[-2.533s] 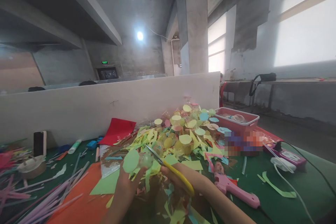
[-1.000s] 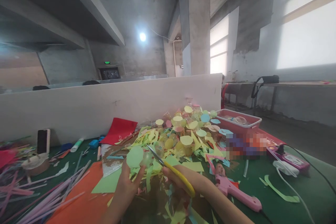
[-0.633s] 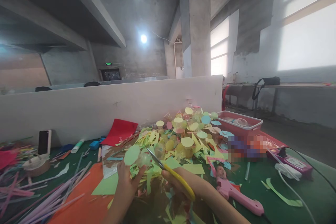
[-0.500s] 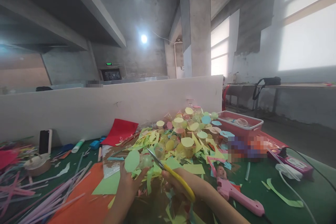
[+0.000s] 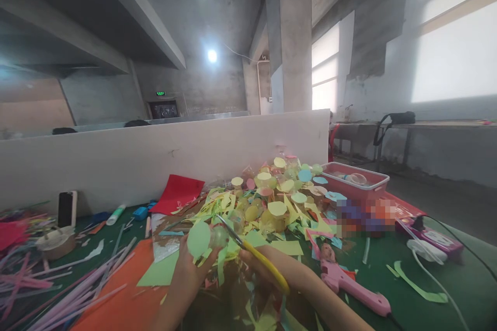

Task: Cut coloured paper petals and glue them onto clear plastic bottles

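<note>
Scissors [image 5: 261, 257] with yellow handles slant across the right hand [image 5: 281, 259], its fingers bent and clamped around the grips; how they sit in the loops is hidden. Just left of the scissors, the left hand [image 5: 186, 274] grips a clear ball [image 5: 219, 236] with a pale green paper disc [image 5: 198, 239] at its side — thumb beneath the ball, the other fingers closed in behind the disc and partly hidden by it. Blade tips lie close by the ball; whether they touch it cannot be told.

Beyond the scissors rises a heap of paper-topped balls [image 5: 277, 209] in yellow, green, blue and pink, set among cut scraps. Right of the scissors, a pink glue gun [image 5: 359, 292] lies on the green surface [image 5: 382, 264], with a pink basket [image 5: 378, 189] farther back. Left of the scissors — past the left hand — spread an orange sheet [image 5: 120, 289] and a bundle of lilac straws [image 5: 79, 292].
</note>
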Demonstrator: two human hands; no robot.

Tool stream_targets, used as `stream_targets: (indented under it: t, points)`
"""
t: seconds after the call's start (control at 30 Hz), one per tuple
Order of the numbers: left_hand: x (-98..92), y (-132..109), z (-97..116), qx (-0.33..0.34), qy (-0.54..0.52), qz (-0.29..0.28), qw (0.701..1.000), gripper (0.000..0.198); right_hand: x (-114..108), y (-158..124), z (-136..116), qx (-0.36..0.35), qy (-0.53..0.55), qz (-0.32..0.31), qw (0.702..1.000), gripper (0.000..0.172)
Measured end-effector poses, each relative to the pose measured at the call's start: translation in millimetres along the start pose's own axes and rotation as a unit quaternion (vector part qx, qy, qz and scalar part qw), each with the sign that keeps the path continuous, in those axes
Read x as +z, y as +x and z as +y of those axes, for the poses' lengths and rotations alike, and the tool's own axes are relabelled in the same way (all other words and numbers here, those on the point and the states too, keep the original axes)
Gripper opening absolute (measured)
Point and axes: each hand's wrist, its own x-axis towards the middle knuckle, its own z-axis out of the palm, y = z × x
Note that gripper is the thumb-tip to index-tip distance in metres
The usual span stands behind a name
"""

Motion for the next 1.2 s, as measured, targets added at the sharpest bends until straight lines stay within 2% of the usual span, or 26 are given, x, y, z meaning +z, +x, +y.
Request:
stream_targets:
  t: [0.17, 0.4, 0.57, 0.7, 0.83, 1.07, 1.2]
  points:
    - [1.4, 0, -5, 0.014, 0.004, 0.010, 1.000, 0.053, 3, 3, 4, -0.005, -0.005, 0.012, 1.000, 0.064]
    - [0.0, 1, -1, 0.010, 0.001, 0.011, 1.000, 0.052, 1, 2, 1, -0.018, -0.011, 0.042, 0.999, 0.062]
    - [-0.5, 0, -5, -0.012, -0.008, 0.005, 1.000, 0.050, -4, -2, 0, -0.051, -0.038, -0.001, 0.998, 0.059]
    - [1.0, 1, -12, -0.035, -0.022, 0.010, 0.999, 0.051, -6, -1, 1, -0.059, -0.080, -0.001, 0.995, 0.061]
    - [1.6, 1, -16, -0.040, -0.029, 0.003, 0.999, 0.051, -5, 2, 6, -0.071, -0.065, -0.008, 0.995, 0.062]
    - [1.7, 1, -11, -0.022, -0.051, -0.014, 0.998, 0.049, -3, 3, 11, -0.069, -0.048, -0.007, 0.996, 0.067]
    - [2.0, -2, -6, -0.023, -0.083, -0.018, 0.996, 0.049, -3, 2, 8, -0.070, -0.057, -0.006, 0.996, 0.063]
